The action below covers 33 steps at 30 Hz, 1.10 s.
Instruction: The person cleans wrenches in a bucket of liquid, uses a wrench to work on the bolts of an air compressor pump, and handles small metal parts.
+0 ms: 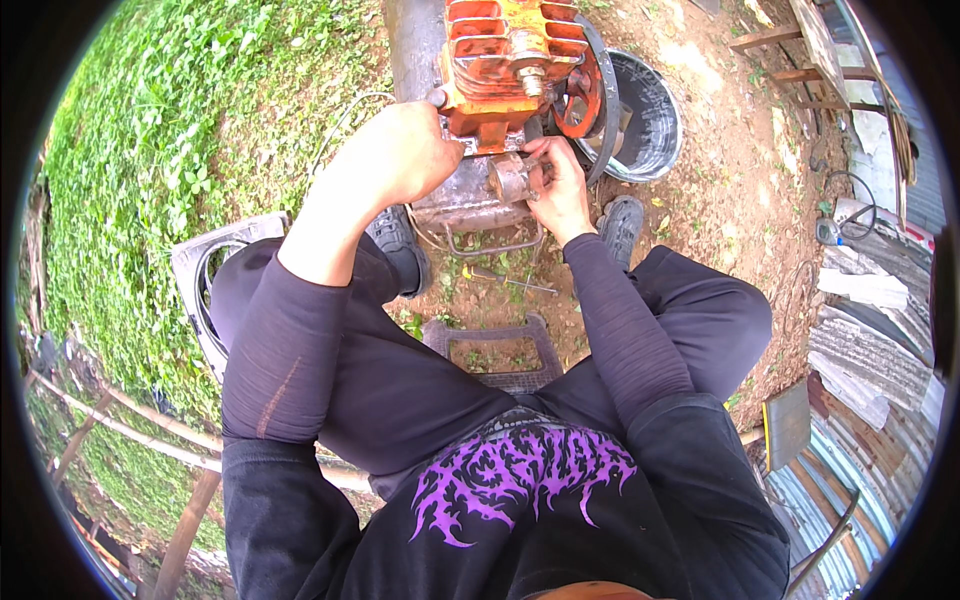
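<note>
An orange finned compressor pump point(510, 75) sits on a worn metal tank point(465, 205) in front of me. My left hand point(400, 155) is closed in a fist at the left of the pump's base. A dark round end point(437, 97) shows just above its knuckles; the rest of what it grips is hidden. At the base's right front, my right hand point(562, 190) has its thumb and fingers closed at the right end of a round metal fitting point(508, 178). Its index finger reaches up toward the base. A threaded brass fitting point(532, 80) sticks out of the pump's front.
Right of the pump are an orange pulley wheel point(578, 100), a black belt point(606, 110) and a black bucket point(655, 130). A yellow-handled screwdriver point(485, 273) lies on the dirt before the tank. Plastic stool frames point(545, 350) stand between my legs. Corrugated sheets point(850, 350) lie far right.
</note>
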Each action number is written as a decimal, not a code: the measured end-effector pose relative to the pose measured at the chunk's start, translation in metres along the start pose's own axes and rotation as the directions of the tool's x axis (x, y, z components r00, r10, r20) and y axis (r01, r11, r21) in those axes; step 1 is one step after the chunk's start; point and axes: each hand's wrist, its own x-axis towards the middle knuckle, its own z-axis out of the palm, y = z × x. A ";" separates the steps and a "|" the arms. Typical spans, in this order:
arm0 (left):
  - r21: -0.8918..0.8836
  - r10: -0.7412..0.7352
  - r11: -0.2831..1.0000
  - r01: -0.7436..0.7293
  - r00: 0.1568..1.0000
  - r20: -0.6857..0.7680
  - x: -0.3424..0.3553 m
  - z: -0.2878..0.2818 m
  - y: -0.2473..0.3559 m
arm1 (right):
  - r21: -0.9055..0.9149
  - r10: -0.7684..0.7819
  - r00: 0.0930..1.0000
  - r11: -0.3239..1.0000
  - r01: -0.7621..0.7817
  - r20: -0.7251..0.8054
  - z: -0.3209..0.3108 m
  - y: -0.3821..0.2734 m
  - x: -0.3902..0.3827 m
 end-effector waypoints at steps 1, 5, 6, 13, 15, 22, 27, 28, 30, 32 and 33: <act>0.004 -0.006 1.000 0.006 1.000 0.008 0.000 -0.002 0.001 | 0.049 0.056 0.998 0.997 -0.055 -0.021 0.002 -0.003 0.000; -0.007 -0.023 1.000 0.023 0.999 0.047 -0.001 -0.005 0.005 | 0.083 0.069 0.997 0.994 -0.067 -0.022 0.005 0.000 0.004; -0.014 -0.023 1.000 0.024 0.998 0.056 -0.001 -0.005 0.006 | 0.068 0.058 0.998 0.996 -0.058 -0.006 0.004 0.003 0.006; 0.010 0.008 1.000 -0.008 0.999 0.038 -0.001 -0.005 0.003 | 0.108 0.004 0.999 0.994 0.001 -0.041 0.007 0.008 0.012; 0.062 0.049 0.997 -0.052 0.998 0.050 0.000 -0.005 0.005 | 0.199 0.093 0.994 0.977 -0.082 -0.050 0.009 0.013 0.011; 0.042 -0.003 0.999 0.000 0.998 0.070 -0.001 -0.006 0.005 | 0.154 0.291 0.947 0.938 -0.310 0.135 0.004 0.015 0.020; 0.037 -0.052 0.998 0.050 0.997 0.051 0.001 -0.005 0.005 | 0.236 0.241 0.964 0.936 -0.261 0.109 0.003 0.006 0.022; 0.047 -0.052 0.998 0.050 0.997 0.049 0.001 -0.006 0.006 | 0.236 0.240 0.963 0.936 -0.263 0.121 0.002 0.006 0.023; 0.064 -0.059 0.996 0.056 0.997 0.043 0.001 -0.005 0.005 | 0.252 0.227 0.957 0.930 -0.267 0.179 -0.002 0.005 0.023; 0.068 -0.061 0.996 0.059 0.998 0.025 0.001 -0.004 0.000 | 0.283 0.223 0.957 0.920 -0.270 0.188 -0.003 0.003 0.020; 0.069 -0.061 0.996 0.060 0.998 0.016 0.001 -0.005 -0.001 | 0.306 0.227 0.959 0.913 -0.269 0.168 -0.002 0.004 0.016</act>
